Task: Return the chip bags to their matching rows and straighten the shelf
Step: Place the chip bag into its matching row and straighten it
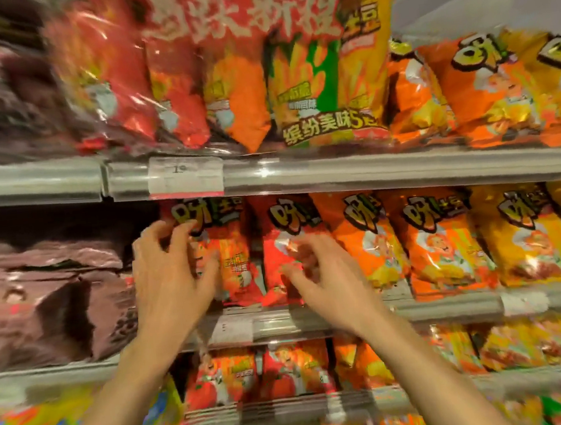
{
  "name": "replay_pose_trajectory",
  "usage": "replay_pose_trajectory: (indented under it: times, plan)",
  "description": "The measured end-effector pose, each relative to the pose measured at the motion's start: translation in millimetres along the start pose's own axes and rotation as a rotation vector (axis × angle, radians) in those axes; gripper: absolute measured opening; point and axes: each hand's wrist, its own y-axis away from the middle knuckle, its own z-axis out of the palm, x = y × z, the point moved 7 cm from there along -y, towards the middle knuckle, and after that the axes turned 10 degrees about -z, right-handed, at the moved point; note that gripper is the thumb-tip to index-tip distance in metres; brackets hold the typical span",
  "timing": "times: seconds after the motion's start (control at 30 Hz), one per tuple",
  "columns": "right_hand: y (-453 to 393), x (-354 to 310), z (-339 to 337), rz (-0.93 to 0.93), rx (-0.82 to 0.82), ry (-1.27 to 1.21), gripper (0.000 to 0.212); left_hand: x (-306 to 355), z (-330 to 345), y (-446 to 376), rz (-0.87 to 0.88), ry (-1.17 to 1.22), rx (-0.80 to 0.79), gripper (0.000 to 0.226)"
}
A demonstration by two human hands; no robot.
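Both hands at the middle metal shelf rail [419,312]. Left hand [165,274] grip curled round the leftmost glossy red chip bag [231,251] just above the rail. Right hand [315,270] fingers pinch the neighbouring red foil bag [274,233]. Frame blurred.

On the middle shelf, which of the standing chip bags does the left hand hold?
The red bag at the left end of that row, beside the brown packs. The left hand curls round its left edge; the right hand is at the next red bag.
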Motion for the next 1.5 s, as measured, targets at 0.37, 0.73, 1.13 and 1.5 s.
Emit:
replay_pose_trajectory:
  times: [0.37,0.73,1.13,1.5]
  plan:
    - [-76,-35,81,0.12,-0.273,-0.056,0.082,-59,36,-19,-0.207,0.374,-0.491,0.076]
    - [-80,-30,94,0.133,-0.266,-0.279,0.104,-69,34,-36,-0.169,0.475,-0.637,0.078]
    - [-83,-27,105,0.144,-0.397,-0.343,0.118,-76,40,-50,-0.217,0.55,-0.735,0.084]
    - [-85,-16,103,0.167,-0.341,-0.187,0.128,-77,54,-55,-0.201,0.6,-0.77,0.102]
